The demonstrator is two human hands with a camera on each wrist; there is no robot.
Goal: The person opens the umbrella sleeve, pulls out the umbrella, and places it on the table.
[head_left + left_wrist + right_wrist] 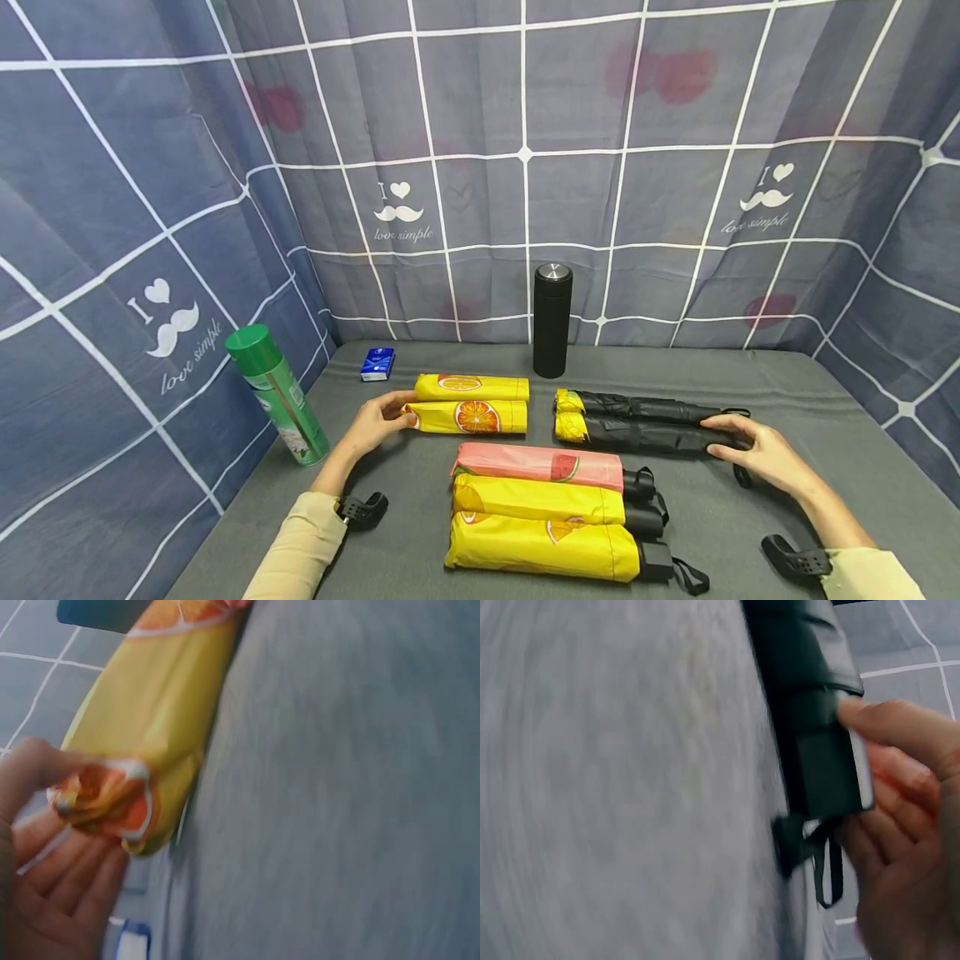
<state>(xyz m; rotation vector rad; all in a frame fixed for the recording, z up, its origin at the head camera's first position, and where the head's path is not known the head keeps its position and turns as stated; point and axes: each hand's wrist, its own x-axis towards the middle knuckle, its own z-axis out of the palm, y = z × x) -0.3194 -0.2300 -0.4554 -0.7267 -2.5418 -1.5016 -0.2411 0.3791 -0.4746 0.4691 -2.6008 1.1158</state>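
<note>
My left hand [377, 423] pinches the crumpled left end of a yellow umbrella sleeve [452, 417] printed with orange slices. In the left wrist view the thumb lies over the end of the sleeve [154, 712], with the other fingers beyond it. Behind it lies a second yellow sleeve [502, 388]. To the right, my right hand [768, 454] holds the handle end of a folded black umbrella [645, 437] with a yellow tip. In the right wrist view its thumb touches the black handle [825, 765], above a hanging wrist strap [829, 870]. Another black umbrella [637, 407] lies alongside, behind it.
Nearer me lie a pink sleeved umbrella [517, 463] and two yellow sleeved ones [540, 500], [525, 550] side by side. A black thermos [552, 325] stands at the back. At left are a green spray can [277, 396] and a small blue packet [377, 364]. Patterned curtains enclose the grey table.
</note>
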